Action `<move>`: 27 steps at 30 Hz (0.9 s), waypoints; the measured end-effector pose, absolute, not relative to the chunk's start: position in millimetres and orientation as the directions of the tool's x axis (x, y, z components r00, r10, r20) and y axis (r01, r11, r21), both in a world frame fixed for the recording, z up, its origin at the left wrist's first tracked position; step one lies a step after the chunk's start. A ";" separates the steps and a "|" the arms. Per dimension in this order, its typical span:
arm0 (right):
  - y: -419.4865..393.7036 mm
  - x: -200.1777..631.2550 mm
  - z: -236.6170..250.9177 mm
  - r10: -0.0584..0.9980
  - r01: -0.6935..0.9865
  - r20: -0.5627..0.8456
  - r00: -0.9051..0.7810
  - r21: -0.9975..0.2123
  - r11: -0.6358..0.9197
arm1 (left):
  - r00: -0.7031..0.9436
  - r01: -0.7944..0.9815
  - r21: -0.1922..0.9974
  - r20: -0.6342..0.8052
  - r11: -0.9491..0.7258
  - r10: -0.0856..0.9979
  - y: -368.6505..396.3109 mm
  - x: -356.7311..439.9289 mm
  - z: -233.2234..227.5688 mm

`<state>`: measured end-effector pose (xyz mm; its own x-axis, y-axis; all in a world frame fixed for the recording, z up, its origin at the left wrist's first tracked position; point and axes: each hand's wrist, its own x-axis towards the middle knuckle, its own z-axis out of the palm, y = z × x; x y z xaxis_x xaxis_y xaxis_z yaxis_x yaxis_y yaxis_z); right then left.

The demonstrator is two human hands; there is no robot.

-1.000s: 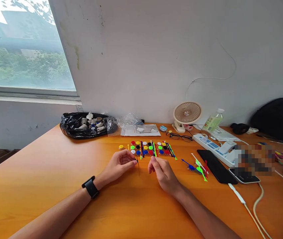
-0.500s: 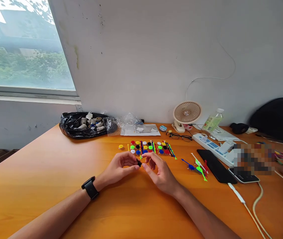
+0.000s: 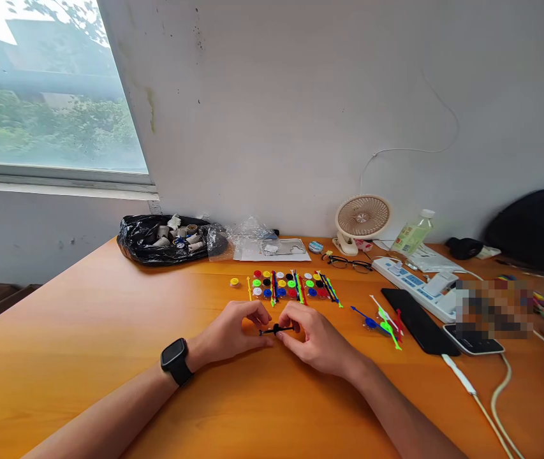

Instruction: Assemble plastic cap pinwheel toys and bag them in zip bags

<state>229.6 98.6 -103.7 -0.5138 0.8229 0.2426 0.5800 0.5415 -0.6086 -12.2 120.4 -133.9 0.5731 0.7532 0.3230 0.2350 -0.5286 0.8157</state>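
A small black arrow spinner [image 3: 276,329], a thin pointer on a round base, lies level just above the wooden table between my hands. My right hand [image 3: 317,338] pinches it near the middle with thumb and fingers. My left hand [image 3: 233,331] is curved round the pointer's left end, thumb and fingers apart, with nothing held. Beyond my fingers sit several coloured round bases [image 3: 257,292] in small groups, with bundles of coloured arrow pointers [image 3: 299,288] between them. A yellow base [image 3: 235,282] and a yellow pointer [image 3: 249,289] lie at the left.
To the right are several arrow spinners [image 3: 379,323] in a pile, a black phone [image 3: 418,320] and a white power strip [image 3: 408,280]. Along the wall stand a black plastic bag [image 3: 140,245], clear packaging, glasses [image 3: 348,263], a fan [image 3: 362,217] and a bottle [image 3: 414,234].
Both hands have come slightly nearer to me. The black pointer now shows across the round base, and my left fingers have spread away from the black piece.
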 end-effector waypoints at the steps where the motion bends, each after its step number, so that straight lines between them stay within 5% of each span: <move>1: 98.9 232.1 -102.2 0.830 0.615 0.209 -0.516 -0.584 0.530 | 0.592 0.303 0.742 0.345 -0.598 0.728 120.4 -14.4 -130.4; 8: 103.7 255.7 -87.6 0.907 0.871 0.087 -0.412 -0.257 0.420 | 0.455 0.575 0.418 0.551 -0.703 0.700 143.5 -35.9 -125.6; 12: 112.1 282.6 -79.1 0.980 0.981 0.052 -0.193 0.036 0.191 | 0.413 0.674 0.403 0.490 -0.619 0.768 162.1 -50.1 -140.4; 15: 117.7 302.8 -74.1 0.999 0.991 0.039 -0.032 0.130 0.027 | 0.426 0.675 0.421 0.447 -0.606 0.786 165.5 -52.6 -144.5; 20: 119.7 302.9 -74.3 0.989 0.998 0.146 -0.009 0.060 0.000 | 0.448 0.670 0.398 0.456 -0.626 0.769 161.6 -47.9 -141.3; 27: 109.9 261.0 -87.6 0.891 0.823 0.234 -0.389 -0.346 0.450 | 0.448 0.646 0.438 0.447 -0.626 0.775 160.5 -45.0 -139.7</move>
<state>261.0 109.9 -87.6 -0.3893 0.8909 0.2339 0.8230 0.4505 -0.3462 -45.0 160.5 -139.7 0.4478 0.7746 0.4465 0.6457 -0.6256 0.4378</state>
